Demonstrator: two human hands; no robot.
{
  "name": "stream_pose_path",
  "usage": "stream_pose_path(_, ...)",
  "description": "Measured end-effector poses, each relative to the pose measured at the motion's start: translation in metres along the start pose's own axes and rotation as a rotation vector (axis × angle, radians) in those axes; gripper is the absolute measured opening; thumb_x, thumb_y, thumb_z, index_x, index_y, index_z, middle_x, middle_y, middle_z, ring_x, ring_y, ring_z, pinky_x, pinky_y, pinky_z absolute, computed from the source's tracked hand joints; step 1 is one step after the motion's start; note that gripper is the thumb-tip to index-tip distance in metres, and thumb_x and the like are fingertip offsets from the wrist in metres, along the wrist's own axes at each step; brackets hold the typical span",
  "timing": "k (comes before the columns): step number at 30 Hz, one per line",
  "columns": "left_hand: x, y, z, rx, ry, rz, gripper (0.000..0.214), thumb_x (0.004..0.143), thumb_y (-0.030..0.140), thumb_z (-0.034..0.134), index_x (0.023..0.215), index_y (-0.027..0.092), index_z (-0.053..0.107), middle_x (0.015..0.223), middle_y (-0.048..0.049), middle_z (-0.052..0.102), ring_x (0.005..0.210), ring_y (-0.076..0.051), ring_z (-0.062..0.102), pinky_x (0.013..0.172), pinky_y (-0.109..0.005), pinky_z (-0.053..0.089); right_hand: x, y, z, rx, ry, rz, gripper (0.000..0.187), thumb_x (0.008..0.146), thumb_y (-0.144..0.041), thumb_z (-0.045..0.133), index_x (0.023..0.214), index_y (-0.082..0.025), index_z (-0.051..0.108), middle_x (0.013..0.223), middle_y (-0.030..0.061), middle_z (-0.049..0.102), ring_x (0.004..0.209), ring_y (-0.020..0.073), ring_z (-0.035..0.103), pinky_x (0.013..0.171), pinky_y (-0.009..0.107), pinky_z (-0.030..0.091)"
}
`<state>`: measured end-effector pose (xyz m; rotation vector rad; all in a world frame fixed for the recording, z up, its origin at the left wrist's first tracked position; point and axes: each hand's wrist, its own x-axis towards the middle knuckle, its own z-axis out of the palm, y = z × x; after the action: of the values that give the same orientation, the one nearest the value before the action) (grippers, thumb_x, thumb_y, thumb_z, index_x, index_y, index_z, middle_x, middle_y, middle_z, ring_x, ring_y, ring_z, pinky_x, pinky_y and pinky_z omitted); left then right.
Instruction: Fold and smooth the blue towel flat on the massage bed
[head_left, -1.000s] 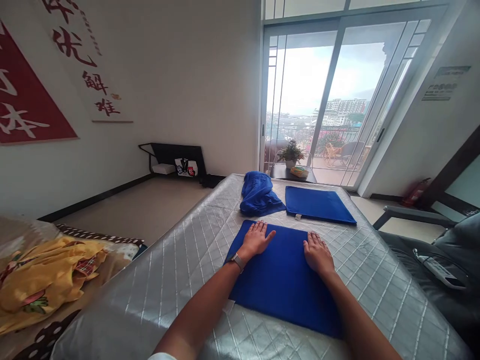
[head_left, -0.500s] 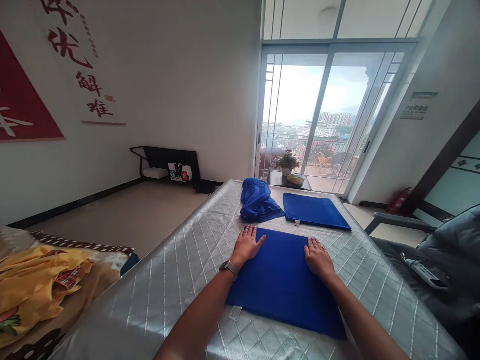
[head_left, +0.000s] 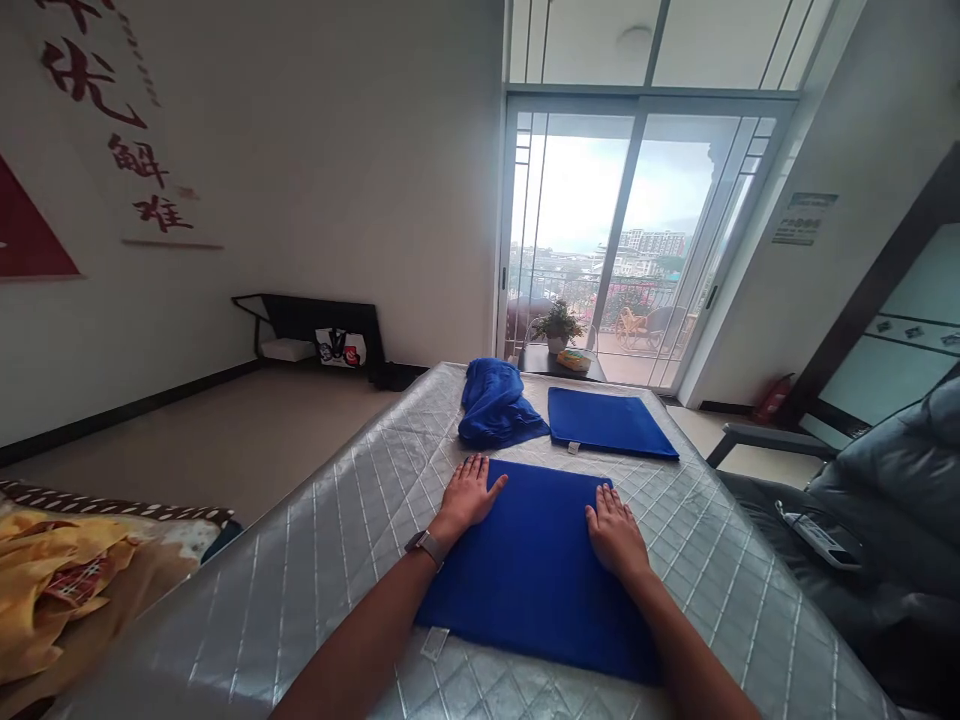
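A flat, square piece of blue cloth (head_left: 532, 570) lies before me on a silver quilted cover, with a small white tag at its near left corner. My left hand (head_left: 466, 494) rests palm down on its far left corner, fingers stretched out and thumb apart. On the far right edge lies my right hand (head_left: 616, 530), also flat with fingers extended. Neither hand grasps anything. Beyond them are a crumpled blue cloth (head_left: 496, 405) and, to its right, a second flat blue cloth (head_left: 611, 423) with a white tag.
The silver quilted cover (head_left: 322, 560) spreads over the surface under the cloths. A dark armchair (head_left: 885, 490) with a remote-like device (head_left: 819, 538) stands at right. Yellow fabric (head_left: 52, 570) lies at left. Behind are a potted plant (head_left: 557, 325) and sliding glass doors (head_left: 570, 200).
My view has turned slightly to the right, so everything sits further left in the picture. Both hands stay flat on the blue cloth in nearly the same places.
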<state>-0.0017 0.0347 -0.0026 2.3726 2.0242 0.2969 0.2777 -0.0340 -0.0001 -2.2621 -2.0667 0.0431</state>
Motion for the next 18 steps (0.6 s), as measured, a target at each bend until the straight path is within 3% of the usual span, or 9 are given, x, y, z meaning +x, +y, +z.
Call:
stream_pose_path(4, -0.008, 0.026, -0.005, 0.024, 0.011, 0.055, 0.084, 0.100, 0.064, 0.011, 0.151, 0.001, 0.035, 0.158, -0.0200, 0.030, 0.149, -0.029, 0.024, 0.122, -0.044, 0.018, -0.002, -0.003, -0.003, 0.025, 0.001, 0.001, 0.064, 0.101, -0.036, 0.019, 0.156, -0.003, 0.024, 0.164, 0.0123, 0.020, 0.151, 0.0220, 0.014, 0.122, 0.038, 0.010)
stream_pose_path(10, -0.022, 0.133, 0.006, -0.176, -0.033, 0.491, 0.077, 0.101, 0.061, 0.004, 0.153, 0.015, 0.036, 0.159, -0.0100, 0.034, 0.149, -0.021, 0.024, 0.122, -0.039, 0.019, -0.004, 0.001, -0.002, -0.043, 0.010, -0.026, 0.062, 0.100, -0.031, 0.021, 0.156, -0.005, 0.025, 0.163, 0.0117, 0.021, 0.151, 0.0214, 0.015, 0.121, 0.037, 0.013)
stream_pose_path(13, -0.016, 0.171, 0.012, -0.229, -0.031, 0.531, 0.078, 0.101, 0.059, 0.002, 0.153, 0.012, 0.036, 0.158, -0.0122, 0.035, 0.149, -0.021, 0.025, 0.121, -0.039, 0.020, -0.005, 0.004, 0.000, -0.076, -0.003, -0.069, 0.062, 0.097, -0.024, 0.027, 0.157, -0.008, 0.024, 0.164, 0.0095, 0.019, 0.152, 0.0217, 0.011, 0.121, 0.037, 0.013)
stream_pose_path(15, -0.011, 0.175, 0.015, -0.237, -0.046, 0.483, 0.079, 0.101, 0.059, 0.001, 0.152, 0.011, 0.037, 0.158, -0.0127, 0.036, 0.149, -0.021, 0.026, 0.121, -0.040, 0.021, -0.005, 0.004, 0.001, -0.065, -0.001, -0.060, 0.062, 0.097, -0.024, 0.025, 0.157, -0.006, 0.023, 0.164, 0.0101, 0.019, 0.152, 0.0219, 0.012, 0.121, 0.037, 0.014)
stream_pose_path(18, -0.006, 0.151, 0.015, -0.207, -0.042, 0.407, 0.079, 0.101, 0.060, 0.001, 0.152, 0.011, 0.036, 0.160, -0.0116, 0.032, 0.150, -0.021, 0.023, 0.122, -0.042, 0.017, -0.002, 0.002, 0.001, -0.034, 0.018, -0.028, 0.062, 0.100, -0.030, 0.018, 0.155, -0.003, 0.025, 0.163, 0.0123, 0.022, 0.151, 0.0225, 0.016, 0.121, 0.038, 0.015)
